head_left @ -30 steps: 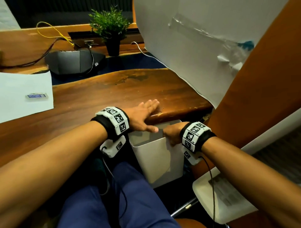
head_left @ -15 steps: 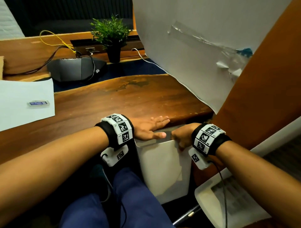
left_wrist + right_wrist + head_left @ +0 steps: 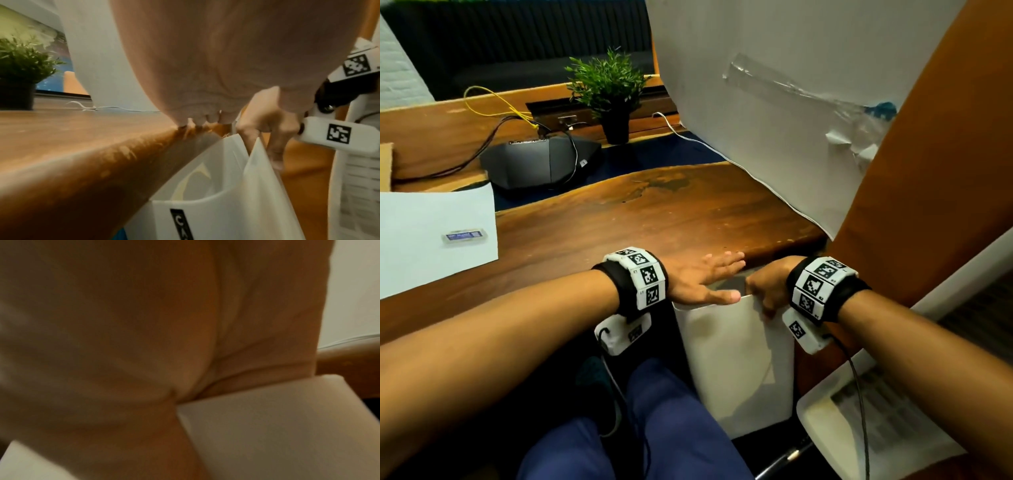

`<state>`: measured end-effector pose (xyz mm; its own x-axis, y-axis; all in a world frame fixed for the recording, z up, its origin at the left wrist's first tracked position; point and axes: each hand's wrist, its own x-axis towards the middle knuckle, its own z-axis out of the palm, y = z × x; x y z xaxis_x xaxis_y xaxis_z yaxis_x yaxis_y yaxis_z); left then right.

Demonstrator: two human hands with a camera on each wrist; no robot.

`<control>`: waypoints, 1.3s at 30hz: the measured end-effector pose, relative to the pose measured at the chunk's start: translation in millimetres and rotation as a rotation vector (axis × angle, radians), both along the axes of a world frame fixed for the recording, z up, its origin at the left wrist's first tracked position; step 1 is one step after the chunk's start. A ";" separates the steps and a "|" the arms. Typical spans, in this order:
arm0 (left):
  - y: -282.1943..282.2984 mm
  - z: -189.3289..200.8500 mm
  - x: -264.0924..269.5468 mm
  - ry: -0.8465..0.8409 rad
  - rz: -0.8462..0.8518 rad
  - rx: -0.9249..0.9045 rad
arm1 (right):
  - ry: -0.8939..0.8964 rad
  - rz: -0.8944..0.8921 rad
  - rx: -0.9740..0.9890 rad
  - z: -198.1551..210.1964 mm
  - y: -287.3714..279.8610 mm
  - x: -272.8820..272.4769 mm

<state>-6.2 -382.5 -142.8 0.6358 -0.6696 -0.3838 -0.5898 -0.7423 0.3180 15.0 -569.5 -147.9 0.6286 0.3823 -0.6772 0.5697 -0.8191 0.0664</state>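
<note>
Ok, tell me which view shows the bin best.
Left wrist: it looks into the bin, with its rim and inside clear. Head shows mostly its outer wall; right wrist only a blurred white corner.

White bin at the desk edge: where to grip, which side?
Grip the white bin by its top rim, from above on the right, where the right hand pinches it. Its thin upright wall suits fingers; the desk blocks the far side.
</note>
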 end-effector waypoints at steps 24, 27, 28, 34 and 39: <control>-7.2 8.1 61.7 -0.128 0.361 0.080 | 0.045 0.105 -0.030 0.0 6.6 10.3; -17.9 -11.2 45.9 -0.110 0.207 0.109 | 0.058 0.063 -0.028 -1.2 5.3 12.0; -22.1 -13.4 34.5 -0.077 0.117 0.070 | 0.050 0.059 -0.029 -3.0 4.9 13.0; -11.8 7.5 32.1 -0.077 0.100 -0.168 | 0.057 0.028 -0.024 -1.6 4.6 11.1; -5.7 -3.8 37.5 -0.190 0.214 0.117 | 0.011 0.043 -0.070 0.5 5.9 7.9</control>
<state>31.3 -388.1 -146.7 0.8256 -0.4709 -0.3109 -0.4569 -0.8812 0.1216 23.0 -563.6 -147.4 0.6053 0.3604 -0.7097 0.6051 -0.7877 0.1161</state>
